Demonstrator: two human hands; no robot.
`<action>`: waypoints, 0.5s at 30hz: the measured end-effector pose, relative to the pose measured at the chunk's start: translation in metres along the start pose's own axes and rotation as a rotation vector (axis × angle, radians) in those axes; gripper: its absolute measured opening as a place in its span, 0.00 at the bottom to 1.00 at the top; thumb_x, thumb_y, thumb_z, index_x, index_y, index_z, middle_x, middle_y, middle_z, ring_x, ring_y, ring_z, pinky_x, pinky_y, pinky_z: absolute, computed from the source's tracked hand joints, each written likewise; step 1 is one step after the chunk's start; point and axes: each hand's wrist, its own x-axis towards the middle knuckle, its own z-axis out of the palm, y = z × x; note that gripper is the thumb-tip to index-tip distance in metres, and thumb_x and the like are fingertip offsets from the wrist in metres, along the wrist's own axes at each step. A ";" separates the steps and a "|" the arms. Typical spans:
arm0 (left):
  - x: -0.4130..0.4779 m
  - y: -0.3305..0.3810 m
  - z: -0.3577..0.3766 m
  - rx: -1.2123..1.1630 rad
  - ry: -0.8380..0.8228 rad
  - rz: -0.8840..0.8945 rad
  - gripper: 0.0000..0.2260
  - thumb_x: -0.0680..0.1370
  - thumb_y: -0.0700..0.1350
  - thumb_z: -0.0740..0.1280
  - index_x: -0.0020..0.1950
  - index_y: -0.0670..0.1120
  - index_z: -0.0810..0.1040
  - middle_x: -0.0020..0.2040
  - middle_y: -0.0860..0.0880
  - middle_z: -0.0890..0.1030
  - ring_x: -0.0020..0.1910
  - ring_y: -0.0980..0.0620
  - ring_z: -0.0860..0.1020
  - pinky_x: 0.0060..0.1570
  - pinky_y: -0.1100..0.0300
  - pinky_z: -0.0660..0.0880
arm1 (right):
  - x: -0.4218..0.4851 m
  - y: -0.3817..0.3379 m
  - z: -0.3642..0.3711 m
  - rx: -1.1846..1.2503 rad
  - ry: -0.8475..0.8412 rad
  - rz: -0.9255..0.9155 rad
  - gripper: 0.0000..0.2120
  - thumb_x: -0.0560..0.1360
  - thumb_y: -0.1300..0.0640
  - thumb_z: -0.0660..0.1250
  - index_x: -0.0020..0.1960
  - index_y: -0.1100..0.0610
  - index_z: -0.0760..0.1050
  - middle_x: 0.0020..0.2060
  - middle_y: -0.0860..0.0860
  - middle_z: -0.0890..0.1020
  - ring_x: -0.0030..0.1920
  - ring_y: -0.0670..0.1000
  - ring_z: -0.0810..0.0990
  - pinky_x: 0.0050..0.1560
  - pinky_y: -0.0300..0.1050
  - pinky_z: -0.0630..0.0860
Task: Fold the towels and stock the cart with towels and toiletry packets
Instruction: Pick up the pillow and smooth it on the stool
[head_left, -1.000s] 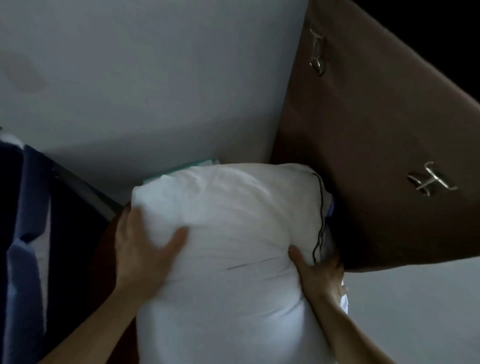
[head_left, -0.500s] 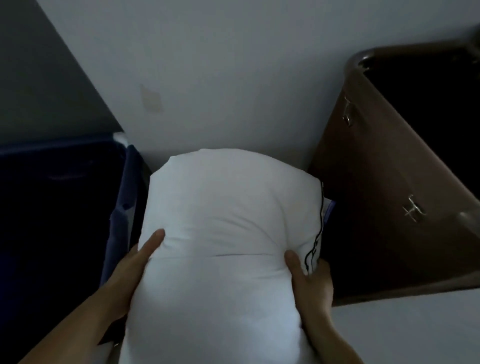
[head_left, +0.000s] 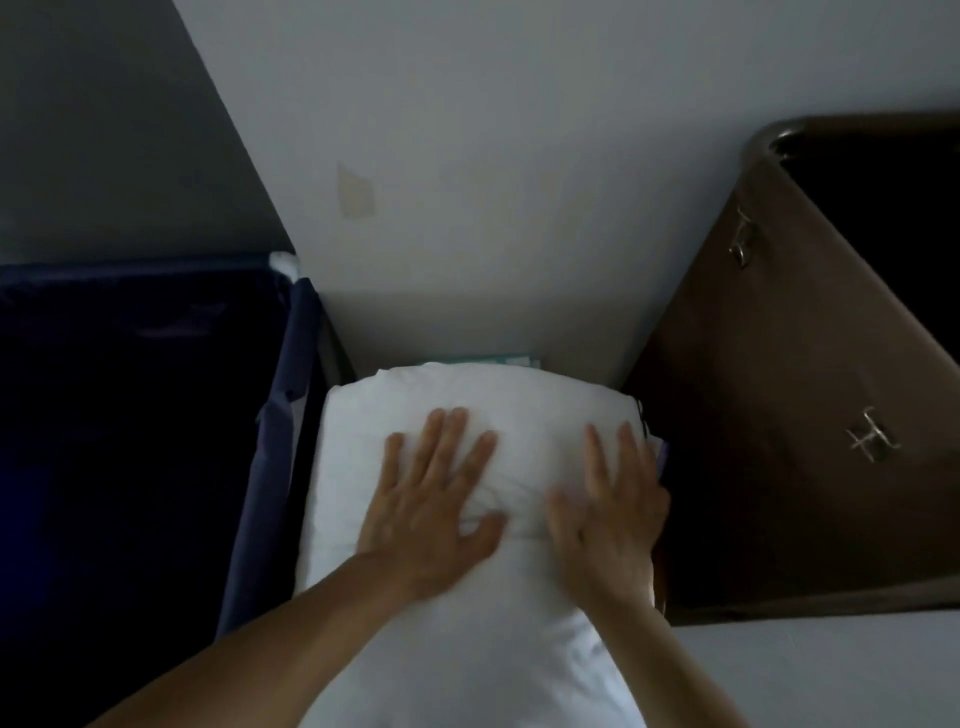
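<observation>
Hemmed in by a pale wall (head_left: 519, 156) behind, a dark blue fabric hamper (head_left: 130, 415) on the left and a brown bin (head_left: 779, 415) on the right. Wedged upright into the gap between them: a plump white bundle (head_left: 467, 405). Likely to spring back or slump forward once released, being soft and too full for the slot; may also catch where its right edge meets the brown bin. Looks pillow-like rather than towel-like: smooth, puffy, creased under the palms, with dark piping down the right edge. Pressed by both hands, flat and spread, gripping nothing: left hand (head_left: 431, 499) mid-bundle, right hand (head_left: 608, 514) near the right edge. Behind it, barely showing, a teal strip (head_left: 498, 358).
</observation>
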 end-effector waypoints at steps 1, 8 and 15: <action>0.009 0.006 0.003 0.025 -0.007 0.034 0.36 0.77 0.70 0.46 0.80 0.57 0.37 0.80 0.51 0.34 0.78 0.50 0.31 0.75 0.42 0.36 | 0.006 -0.010 0.003 -0.049 -0.014 -0.099 0.34 0.77 0.37 0.53 0.80 0.49 0.58 0.80 0.56 0.56 0.80 0.59 0.48 0.73 0.67 0.52; 0.022 0.019 0.039 0.047 -0.042 0.108 0.34 0.77 0.64 0.56 0.78 0.47 0.64 0.80 0.44 0.58 0.80 0.42 0.53 0.71 0.33 0.52 | 0.013 0.025 0.052 -0.334 -0.332 -0.156 0.36 0.77 0.29 0.45 0.80 0.40 0.43 0.81 0.50 0.44 0.80 0.60 0.45 0.71 0.75 0.49; 0.035 0.016 0.093 0.021 0.003 0.147 0.33 0.76 0.63 0.60 0.76 0.45 0.67 0.80 0.43 0.59 0.80 0.41 0.53 0.73 0.31 0.49 | 0.012 0.059 0.091 -0.346 -0.340 -0.121 0.37 0.77 0.29 0.47 0.81 0.42 0.41 0.81 0.51 0.46 0.80 0.60 0.47 0.70 0.75 0.54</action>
